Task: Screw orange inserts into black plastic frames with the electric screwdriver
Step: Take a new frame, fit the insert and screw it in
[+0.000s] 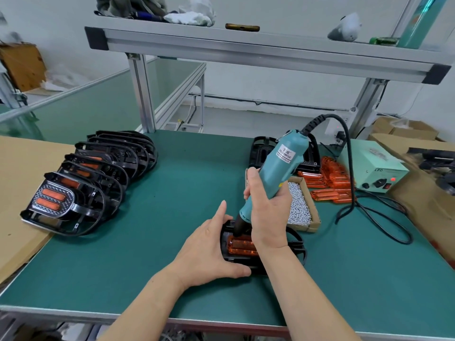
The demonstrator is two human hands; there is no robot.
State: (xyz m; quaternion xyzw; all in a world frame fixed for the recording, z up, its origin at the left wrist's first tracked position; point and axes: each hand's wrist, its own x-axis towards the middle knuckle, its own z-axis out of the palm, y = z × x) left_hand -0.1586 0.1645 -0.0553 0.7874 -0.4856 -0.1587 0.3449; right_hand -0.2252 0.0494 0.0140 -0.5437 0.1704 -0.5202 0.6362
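Note:
A black plastic frame point(296, 244) lies on the green mat near the front, with an orange insert point(242, 246) seated in it. My left hand point(209, 249) holds the frame's left side, thumb curled under its near edge and index finger along the far edge. My right hand point(267, 207) grips the teal electric screwdriver point(280, 166), which leans to the upper right. Its black tip point(238, 227) stands on the insert's far left corner. My right wrist hides the insert's right end.
A row of finished frames point(93, 178) leans at the left, partly on cardboard point(17, 188). A small box of screws point(299, 205), loose orange inserts point(330, 180), another black frame point(261, 150) and the screwdriver's power unit point(376, 171) with its cable point(384, 217) sit to the right.

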